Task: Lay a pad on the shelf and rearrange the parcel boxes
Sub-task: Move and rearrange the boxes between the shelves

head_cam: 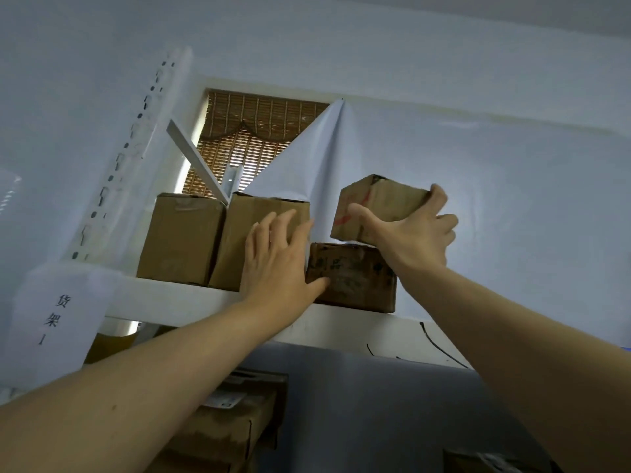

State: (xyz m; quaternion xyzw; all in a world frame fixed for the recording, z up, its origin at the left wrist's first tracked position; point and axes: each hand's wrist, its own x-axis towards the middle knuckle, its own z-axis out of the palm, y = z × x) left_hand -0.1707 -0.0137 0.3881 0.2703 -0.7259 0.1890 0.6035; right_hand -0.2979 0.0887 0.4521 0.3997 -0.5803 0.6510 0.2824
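Arms stretched upward, the right hand (pixel 415 238) grips a small box (pixel 377 204) above a dark box (pixel 351 278), while the spread left hand (pixel 278 259) presses flat on the neighbouring box (pixel 263 216) on the shelf (pixel 205 303).

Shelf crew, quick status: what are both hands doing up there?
Left hand flat against middle box. Right hand grips small box, tilted above dark printed box. Nothing blocking.
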